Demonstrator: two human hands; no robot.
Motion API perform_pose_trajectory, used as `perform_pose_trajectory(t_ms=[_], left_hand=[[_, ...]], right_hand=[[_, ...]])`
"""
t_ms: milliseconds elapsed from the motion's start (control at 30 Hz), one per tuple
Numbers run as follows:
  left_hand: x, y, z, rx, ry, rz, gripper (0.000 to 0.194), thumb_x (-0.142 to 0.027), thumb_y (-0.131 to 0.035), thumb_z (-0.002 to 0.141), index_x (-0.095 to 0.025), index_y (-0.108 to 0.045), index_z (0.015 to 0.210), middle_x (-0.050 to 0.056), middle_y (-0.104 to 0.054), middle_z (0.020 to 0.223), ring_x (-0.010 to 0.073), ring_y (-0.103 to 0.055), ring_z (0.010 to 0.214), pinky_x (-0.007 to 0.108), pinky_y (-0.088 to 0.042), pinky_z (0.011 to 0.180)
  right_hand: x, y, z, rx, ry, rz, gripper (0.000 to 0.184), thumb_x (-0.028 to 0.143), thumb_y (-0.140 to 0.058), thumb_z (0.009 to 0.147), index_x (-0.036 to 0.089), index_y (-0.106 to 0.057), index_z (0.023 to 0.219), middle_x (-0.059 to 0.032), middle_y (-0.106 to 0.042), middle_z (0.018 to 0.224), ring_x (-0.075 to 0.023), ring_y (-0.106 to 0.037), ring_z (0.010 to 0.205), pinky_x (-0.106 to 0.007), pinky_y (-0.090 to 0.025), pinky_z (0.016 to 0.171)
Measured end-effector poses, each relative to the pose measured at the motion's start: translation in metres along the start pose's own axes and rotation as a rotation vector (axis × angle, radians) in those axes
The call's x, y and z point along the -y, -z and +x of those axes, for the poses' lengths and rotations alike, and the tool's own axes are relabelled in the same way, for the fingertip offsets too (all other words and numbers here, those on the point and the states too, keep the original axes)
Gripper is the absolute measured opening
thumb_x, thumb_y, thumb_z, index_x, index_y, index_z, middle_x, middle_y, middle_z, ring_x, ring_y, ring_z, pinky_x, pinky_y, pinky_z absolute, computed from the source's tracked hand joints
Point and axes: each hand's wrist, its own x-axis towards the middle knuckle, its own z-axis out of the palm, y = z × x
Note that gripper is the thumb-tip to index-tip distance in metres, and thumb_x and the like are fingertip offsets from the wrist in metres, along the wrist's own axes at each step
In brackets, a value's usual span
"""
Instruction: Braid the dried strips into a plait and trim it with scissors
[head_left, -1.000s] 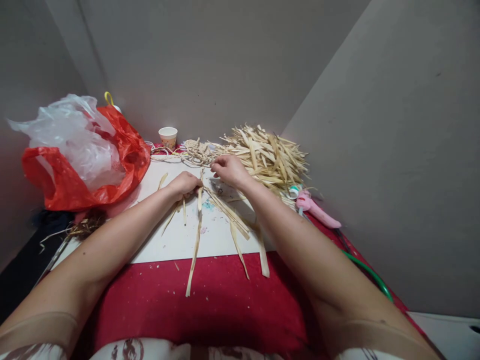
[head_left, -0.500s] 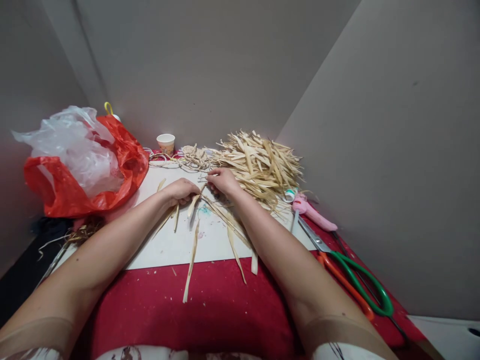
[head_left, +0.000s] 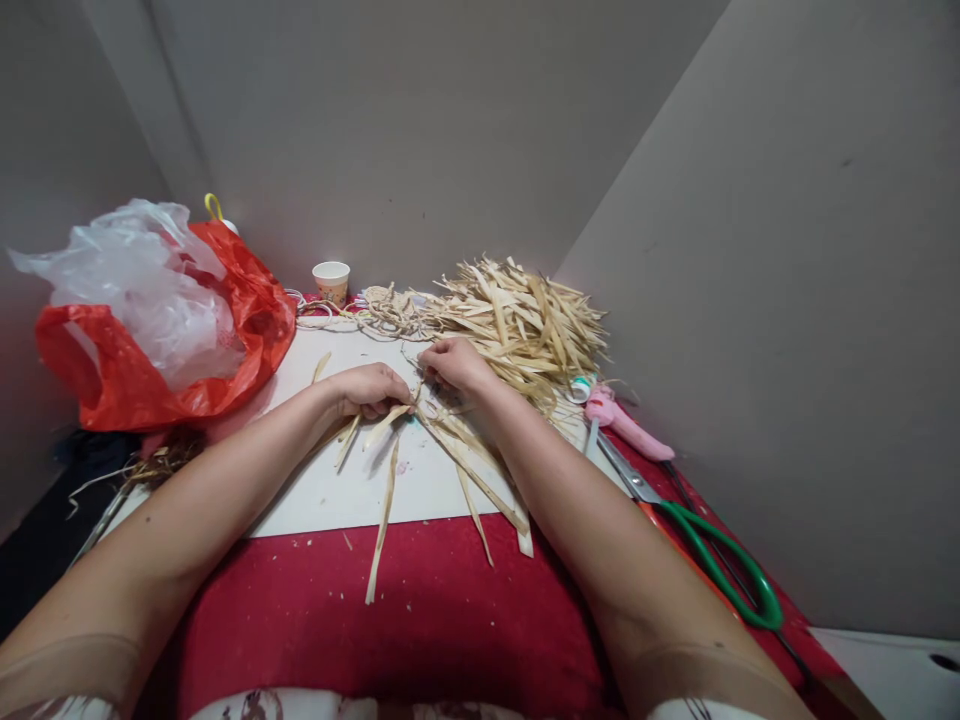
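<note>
Your left hand (head_left: 373, 390) and right hand (head_left: 452, 366) pinch dry strips (head_left: 469, 455) between their fingers over a white board (head_left: 315, 497)

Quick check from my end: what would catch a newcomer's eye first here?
Probably the bright red plastic bag, bulging with clear plastic at the far left of the table. Next, the big heap of dry strips behind the right hand, and the scissors with a green handle at the right edge, beside the right forearm.
</note>
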Motion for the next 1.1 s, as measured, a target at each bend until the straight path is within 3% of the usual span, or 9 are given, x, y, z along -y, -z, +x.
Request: perform_pose_trajectory(t_ms=[200,400,667,833,933,1100], left_hand=[[0.0,-0.002,-0.003,0.157,-0.026,-0.031,0.012,-0.019,-0.068,0.067,-0.01,-0.066,0.06,-0.007,-0.03,0.04,0.0005,-0.016,0.034,0.017,-0.007,0.034],[-0.003,-0.009,-0.007,0.17,-0.023,-0.043,0.013,-0.021,-0.071,0.068,-0.011,-0.065,0.061,-0.007,-0.03,0.041,0.0002,-0.018,0.034,0.016,-0.008,0.034],[-0.018,-0.022,-0.019,0.012,-0.003,-0.091,0.025,-0.013,-0.056,0.076,-0.012,-0.056,0.052,-0.006,-0.029,0.039,0.0004,-0.017,0.032,0.017,-0.006,0.035],[-0.021,-0.026,-0.04,-0.118,-0.02,-0.107,0.026,-0.012,-0.054,0.079,-0.012,-0.056,0.053,-0.004,-0.037,0.04,0.0004,-0.018,0.033,0.018,-0.006,0.036],[-0.011,-0.029,-0.047,-0.204,-0.014,-0.17,0.025,-0.011,-0.056,0.078,-0.013,-0.053,0.053,-0.006,-0.032,0.039,0.0005,-0.017,0.033,0.018,-0.006,0.037],[0.017,-0.036,-0.046,-0.24,-0.042,-0.299,0.022,-0.012,-0.055,0.08,-0.012,-0.055,0.058,-0.006,-0.033,0.042,0.0001,-0.015,0.034,0.018,-0.006,0.036]], right_hand=[[0.01,0.018,-0.021,-0.04,0.0,0.093,0.012,0.02,-0.054,0.079,0.014,-0.059,0.068,0.0001,-0.061,0.06,-0.0047,-0.04,0.039,-0.016,-0.03,0.037],[0.017,0.019,-0.049,-0.034,-0.07,0.306,0.011,0.017,-0.053,0.08,0.014,-0.059,0.071,-0.0012,-0.063,0.068,-0.0054,-0.049,0.046,-0.015,-0.034,0.039],[0.01,0.013,-0.075,0.034,-0.071,0.398,0.012,0.02,-0.055,0.082,0.015,-0.056,0.071,-0.0009,-0.063,0.069,-0.0081,-0.057,0.055,-0.017,-0.043,0.049],[-0.002,0.008,-0.088,0.256,0.007,0.393,0.027,0.033,-0.047,0.086,0.017,-0.052,0.065,0.0029,-0.052,0.052,-0.0075,-0.04,0.039,-0.02,-0.031,0.04],[-0.008,0.011,-0.087,0.19,0.132,0.238,0.028,0.033,-0.056,0.081,0.017,-0.05,0.059,0.0065,-0.042,0.047,-0.006,-0.032,0.041,-0.02,-0.026,0.043],[-0.022,0.028,-0.073,-0.032,0.24,-0.068,0.016,0.023,-0.055,0.079,0.015,-0.059,0.066,-0.0001,-0.058,0.062,-0.0113,-0.049,0.058,-0.024,-0.038,0.061]])
